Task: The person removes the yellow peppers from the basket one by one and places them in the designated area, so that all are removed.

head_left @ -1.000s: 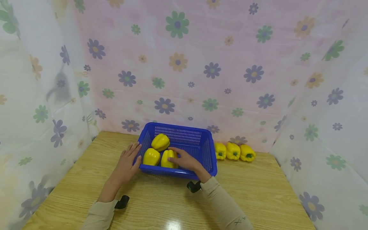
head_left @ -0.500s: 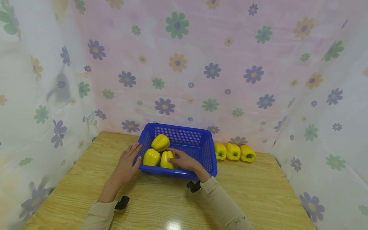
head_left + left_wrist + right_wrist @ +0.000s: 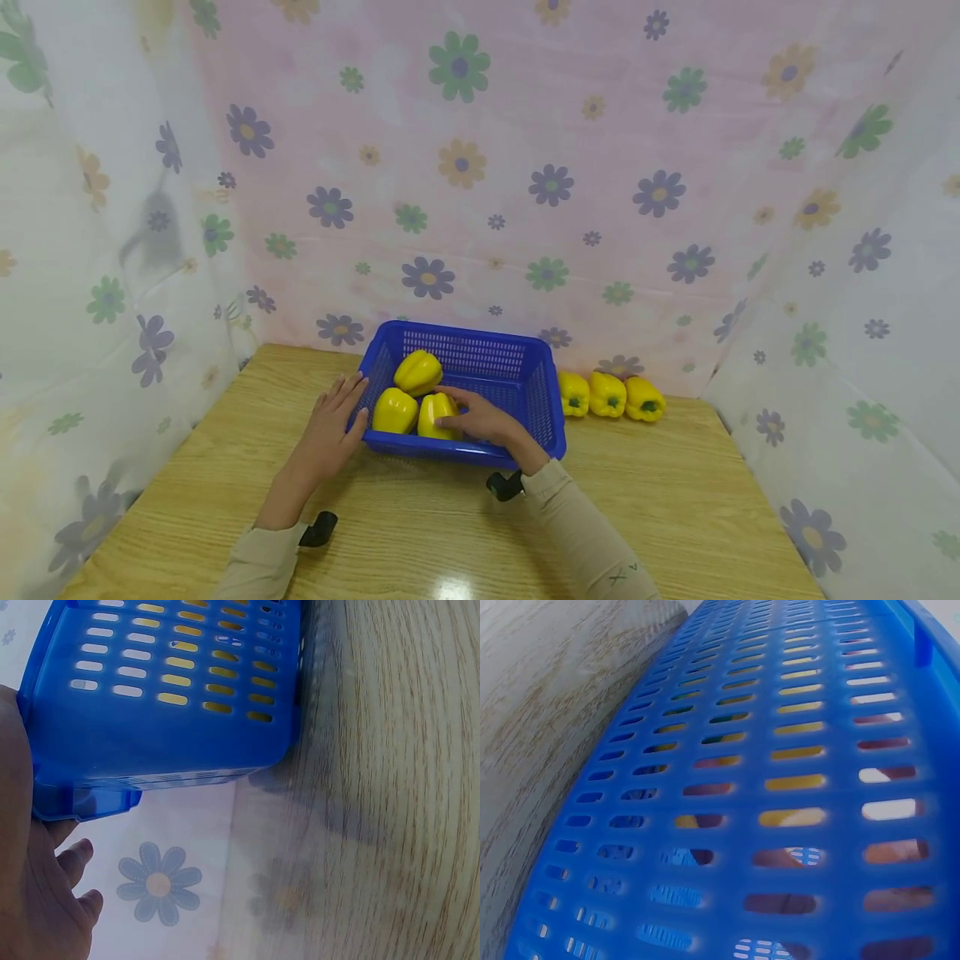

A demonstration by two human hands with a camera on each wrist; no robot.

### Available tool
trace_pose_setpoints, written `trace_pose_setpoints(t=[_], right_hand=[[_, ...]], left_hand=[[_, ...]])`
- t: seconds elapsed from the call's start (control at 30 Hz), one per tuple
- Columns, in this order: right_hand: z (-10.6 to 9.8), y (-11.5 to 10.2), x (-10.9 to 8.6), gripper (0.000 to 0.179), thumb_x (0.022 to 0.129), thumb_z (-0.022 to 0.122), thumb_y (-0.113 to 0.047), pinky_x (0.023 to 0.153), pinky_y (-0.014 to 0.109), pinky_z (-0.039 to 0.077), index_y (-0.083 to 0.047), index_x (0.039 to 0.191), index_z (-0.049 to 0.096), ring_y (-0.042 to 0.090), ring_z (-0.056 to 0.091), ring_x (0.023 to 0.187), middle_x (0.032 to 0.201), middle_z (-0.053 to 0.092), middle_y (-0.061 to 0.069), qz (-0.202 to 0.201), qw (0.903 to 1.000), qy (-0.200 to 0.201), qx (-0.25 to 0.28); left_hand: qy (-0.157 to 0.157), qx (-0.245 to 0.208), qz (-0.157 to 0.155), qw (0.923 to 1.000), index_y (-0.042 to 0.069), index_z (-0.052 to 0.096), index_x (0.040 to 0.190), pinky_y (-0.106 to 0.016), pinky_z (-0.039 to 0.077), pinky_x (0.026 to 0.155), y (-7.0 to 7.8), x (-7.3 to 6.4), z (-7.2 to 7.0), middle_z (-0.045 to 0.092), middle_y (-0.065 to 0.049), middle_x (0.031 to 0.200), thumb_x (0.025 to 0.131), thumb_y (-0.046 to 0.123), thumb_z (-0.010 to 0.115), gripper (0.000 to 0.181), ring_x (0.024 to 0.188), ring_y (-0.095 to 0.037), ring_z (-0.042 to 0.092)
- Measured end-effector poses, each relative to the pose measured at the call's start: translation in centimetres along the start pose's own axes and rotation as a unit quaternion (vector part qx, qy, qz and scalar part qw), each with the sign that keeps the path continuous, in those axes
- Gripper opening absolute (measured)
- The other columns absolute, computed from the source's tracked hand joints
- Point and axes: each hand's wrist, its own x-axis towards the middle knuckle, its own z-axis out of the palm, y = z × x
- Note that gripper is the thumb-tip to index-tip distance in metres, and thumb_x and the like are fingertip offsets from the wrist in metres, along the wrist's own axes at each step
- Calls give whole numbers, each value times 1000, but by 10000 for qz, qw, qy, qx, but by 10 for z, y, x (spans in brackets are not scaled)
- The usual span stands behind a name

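Note:
In the head view, a blue plastic basket with slotted walls stands on the table. Three yellow bell peppers lie in its left half: a rear bell pepper, a front left bell pepper and a front bell pepper. My right hand reaches over the front rim and holds that front bell pepper between thumb and fingers. The right wrist view shows parts of the hand and yellow through the basket wall. My left hand rests at the left rim, fingers extended; the left wrist view shows its fingertips beyond the rim.
Right of the basket, three more yellow bell peppers lie in a row, the outermost bell pepper furthest right. A flower-patterned cloth encloses the back and both sides of the wooden table.
The front bell pepper has shifted very slightly left and turned a little under my right hand. My left hand and the basket have stayed in place.

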Motion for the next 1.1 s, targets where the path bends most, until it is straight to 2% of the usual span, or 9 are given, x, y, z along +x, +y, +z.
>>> trace_pose_setpoints(t=[0.1, 0.17, 0.27, 0.4, 0.8, 1.1], right_hand=[[-1, -1, -1, 68, 98, 69, -18, 96, 48, 54, -8, 157, 36, 39, 54, 128, 149, 46, 26, 79, 9999, 130, 39], [-1, -1, -2, 66, 98, 69, -19, 87, 44, 56, -8, 154, 37, 37, 59, 120, 144, 50, 27, 124, 9997, 177, 81], [-2, 0, -1, 61, 98, 68, -20, 78, 37, 55, -8, 150, 38, 31, 64, 105, 135, 56, 27, 98, 9998, 133, 128], [-2, 1, 1, 55, 101, 65, -20, 71, 32, 53, -9, 150, 41, 26, 64, 98, 132, 60, 26, 0, 10000, 50, 84], [-1, 6, 4, 55, 105, 57, -20, 73, 31, 53, -7, 155, 39, 25, 63, 99, 131, 61, 26, -207, 9996, 146, 86], [-2, 4, 2, 55, 106, 56, -23, 78, 37, 57, -8, 156, 39, 28, 64, 106, 135, 59, 25, -329, 9984, 437, 123]], left_hand=[[-1, 5, 1, 10000, -1, 40, 155, -72, 15, 118, 0, 0, 0, 33, -19, 163, 108, 24, 44, 52, 153, -47, 18], [-20, -5, -19, 10000, -1, 39, 155, -72, 14, 118, 1, 0, -1, 32, -19, 164, 109, 24, 43, 53, 153, -47, 18], [-43, -4, -41, 10000, 0, 39, 155, -71, 13, 119, 1, 0, -2, 32, -19, 164, 109, 25, 42, 53, 153, -47, 17], [-66, 15, -38, 10000, 0, 38, 155, -71, 13, 119, 1, 0, -2, 32, -19, 164, 109, 25, 42, 53, 153, -48, 18], [-32, 14, -29, 10000, -1, 39, 155, -71, 14, 118, 2, 0, -2, 32, -19, 164, 108, 24, 43, 53, 153, -48, 19], [-21, -10, -22, 10000, -2, 40, 154, -72, 14, 118, 2, 1, -1, 33, -20, 163, 109, 23, 43, 52, 152, -49, 19]])
